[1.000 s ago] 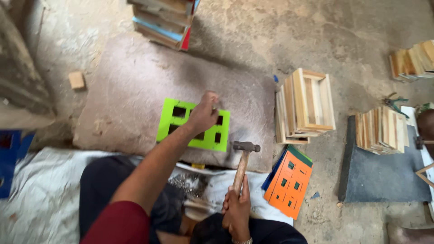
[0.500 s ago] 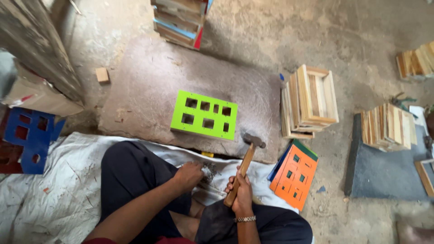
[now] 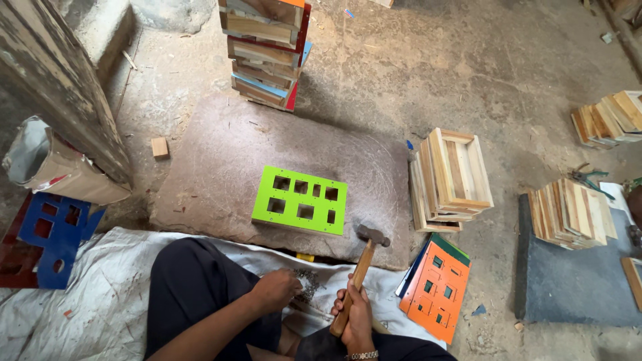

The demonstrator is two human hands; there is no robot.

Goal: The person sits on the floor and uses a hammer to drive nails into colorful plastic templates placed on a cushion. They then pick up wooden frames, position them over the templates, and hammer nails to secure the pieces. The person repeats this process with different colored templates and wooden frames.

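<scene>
So we're sitting on the floor here with a hammer in our right hand, fingers wrapped tight round the lower part of its wooden handle, metal head up and resting just at the near edge of the stone slab. Our left hand is down by our knee, fingers curled into a little pile of small nails on the white sheet; we can't tell if it's actually pinched any. The main piece is the lime green panel: flat, rectangular, lying on the slab just beyond the hammer head, with six square-ish cutouts in two rows of three, the right-hand ones narrower. Nobody's touching it. Counting the rest: one orange panel with similar cutouts on a small stack to our right, one blue one far left, one wooden frame stack beside the slab, two more piles of wooden pieces further right, one tall stack of painted frames at the far side, and one loose little wood block.
</scene>
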